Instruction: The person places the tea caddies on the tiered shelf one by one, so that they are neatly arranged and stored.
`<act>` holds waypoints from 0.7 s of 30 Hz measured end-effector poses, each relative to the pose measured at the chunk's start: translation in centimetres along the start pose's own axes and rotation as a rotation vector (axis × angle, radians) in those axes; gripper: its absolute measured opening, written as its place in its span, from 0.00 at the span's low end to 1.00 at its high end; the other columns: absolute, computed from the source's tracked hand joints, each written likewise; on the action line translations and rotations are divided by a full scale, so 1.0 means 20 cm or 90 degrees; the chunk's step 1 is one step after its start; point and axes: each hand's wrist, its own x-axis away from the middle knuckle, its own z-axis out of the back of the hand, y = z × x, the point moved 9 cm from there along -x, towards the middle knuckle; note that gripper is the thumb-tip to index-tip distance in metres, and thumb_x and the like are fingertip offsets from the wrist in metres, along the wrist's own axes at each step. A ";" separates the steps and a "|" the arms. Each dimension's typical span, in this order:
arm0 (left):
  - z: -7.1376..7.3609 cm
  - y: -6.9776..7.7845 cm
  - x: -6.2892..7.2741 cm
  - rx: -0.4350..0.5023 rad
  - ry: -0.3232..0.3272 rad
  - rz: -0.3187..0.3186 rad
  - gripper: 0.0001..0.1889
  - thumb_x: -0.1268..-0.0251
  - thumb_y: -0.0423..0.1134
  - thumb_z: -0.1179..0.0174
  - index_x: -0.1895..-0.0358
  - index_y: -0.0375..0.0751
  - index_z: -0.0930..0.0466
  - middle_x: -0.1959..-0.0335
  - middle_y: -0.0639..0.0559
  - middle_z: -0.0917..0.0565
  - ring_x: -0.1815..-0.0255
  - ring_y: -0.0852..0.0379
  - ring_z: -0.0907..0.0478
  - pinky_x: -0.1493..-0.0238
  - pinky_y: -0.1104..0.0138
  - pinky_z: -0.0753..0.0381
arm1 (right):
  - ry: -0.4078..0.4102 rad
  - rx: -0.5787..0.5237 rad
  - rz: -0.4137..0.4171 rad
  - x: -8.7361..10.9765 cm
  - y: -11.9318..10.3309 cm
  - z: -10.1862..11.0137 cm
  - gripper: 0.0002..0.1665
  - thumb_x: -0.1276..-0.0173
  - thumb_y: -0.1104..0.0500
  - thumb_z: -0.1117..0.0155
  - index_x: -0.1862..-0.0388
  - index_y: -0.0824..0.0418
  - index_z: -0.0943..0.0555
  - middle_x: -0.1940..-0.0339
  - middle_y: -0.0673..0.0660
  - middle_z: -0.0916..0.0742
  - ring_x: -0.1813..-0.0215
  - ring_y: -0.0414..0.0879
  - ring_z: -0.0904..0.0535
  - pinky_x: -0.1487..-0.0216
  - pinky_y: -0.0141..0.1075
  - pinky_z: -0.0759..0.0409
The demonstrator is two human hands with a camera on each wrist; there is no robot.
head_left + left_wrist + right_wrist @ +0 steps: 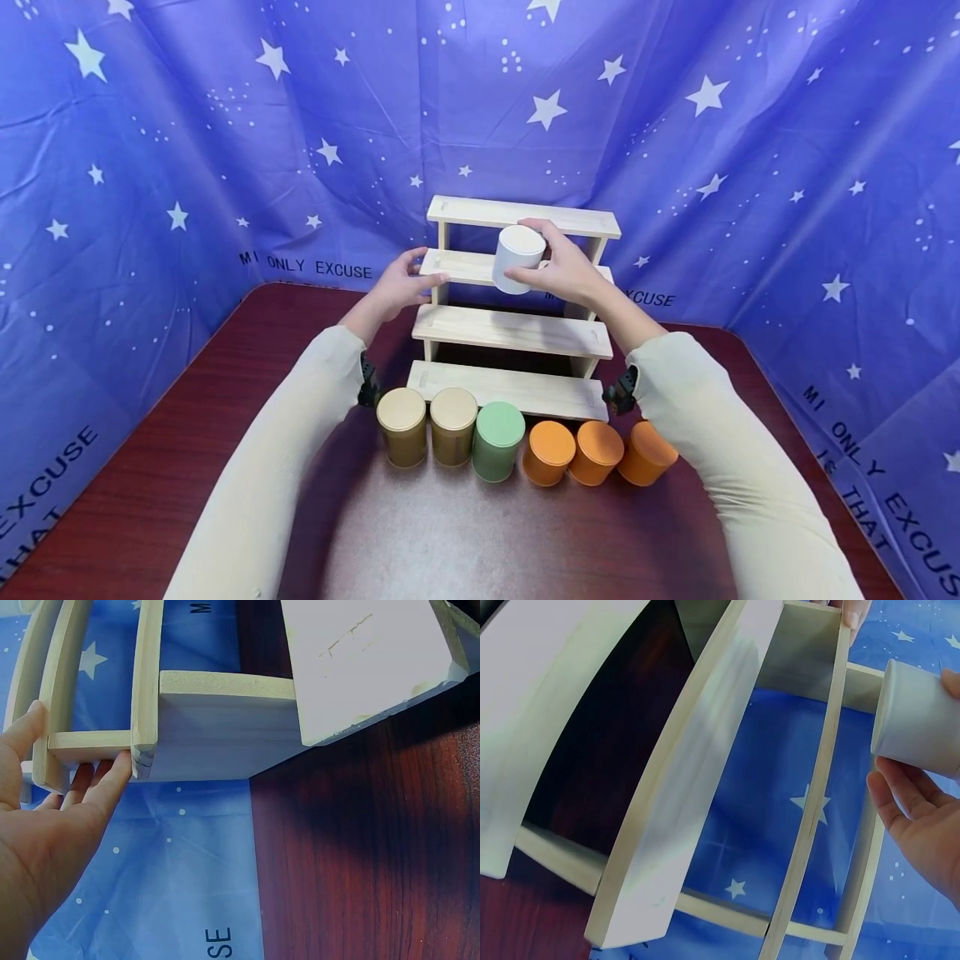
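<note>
My right hand grips a white cylindrical canister, thumb on its near side and fingers behind. The canister is in front of the upper steps of a pale wooden four-step display rack. In the right wrist view the same canister is tilted, its end toward the rack. My left hand holds the left end of the rack's second step from the top. In the left wrist view the left hand has its thumb against the step's edge and its fingers along the side support.
In front of the rack stand two gold canisters, one green canister and three orange canisters, in a row on the dark red table. A blue star-patterned cloth hangs behind and at both sides.
</note>
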 end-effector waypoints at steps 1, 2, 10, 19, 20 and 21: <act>0.00 0.00 0.00 0.000 0.000 -0.001 0.41 0.39 0.37 0.38 0.26 0.46 0.53 0.35 0.36 0.36 0.38 0.41 0.31 0.41 0.51 0.24 | 0.001 0.001 0.001 -0.01 0.00 0.00 0.46 0.46 0.53 0.28 0.31 0.53 0.40 0.45 0.59 0.22 0.48 0.51 0.24 0.47 0.44 0.21; 0.00 0.00 0.00 0.000 0.000 -0.001 0.41 0.39 0.37 0.38 0.26 0.46 0.53 0.35 0.36 0.36 0.38 0.41 0.30 0.41 0.51 0.24 | 0.002 0.002 0.002 -0.01 -0.01 -0.01 0.46 0.46 0.53 0.28 0.31 0.53 0.40 0.45 0.59 0.22 0.48 0.51 0.23 0.46 0.44 0.22; 0.01 -0.01 -0.01 -0.001 0.006 -0.001 0.41 0.39 0.37 0.38 0.26 0.47 0.52 0.35 0.36 0.36 0.38 0.41 0.30 0.41 0.51 0.23 | 0.009 -0.001 0.012 -0.08 -0.04 -0.07 0.46 0.46 0.53 0.28 0.31 0.53 0.40 0.44 0.58 0.22 0.46 0.50 0.23 0.44 0.45 0.23; 0.00 -0.01 -0.01 -0.014 0.009 -0.004 0.41 0.38 0.38 0.38 0.26 0.46 0.52 0.35 0.36 0.35 0.38 0.41 0.30 0.42 0.51 0.23 | 0.017 0.003 -0.008 -0.13 -0.01 -0.14 0.47 0.47 0.50 0.27 0.31 0.51 0.41 0.46 0.57 0.21 0.47 0.49 0.23 0.44 0.44 0.22; 0.00 -0.01 -0.01 -0.014 0.010 -0.004 0.41 0.38 0.38 0.38 0.26 0.46 0.52 0.35 0.36 0.35 0.38 0.41 0.30 0.42 0.51 0.23 | 0.019 0.000 -0.008 -0.13 -0.01 -0.15 0.48 0.47 0.50 0.27 0.31 0.51 0.41 0.46 0.57 0.21 0.47 0.49 0.23 0.44 0.44 0.22; 0.00 -0.01 -0.01 -0.013 0.011 -0.004 0.41 0.39 0.38 0.38 0.26 0.46 0.52 0.36 0.36 0.35 0.38 0.41 0.30 0.42 0.51 0.23 | 0.019 -0.003 -0.009 -0.14 -0.01 -0.15 0.48 0.47 0.50 0.27 0.31 0.51 0.41 0.45 0.58 0.21 0.46 0.49 0.23 0.44 0.44 0.22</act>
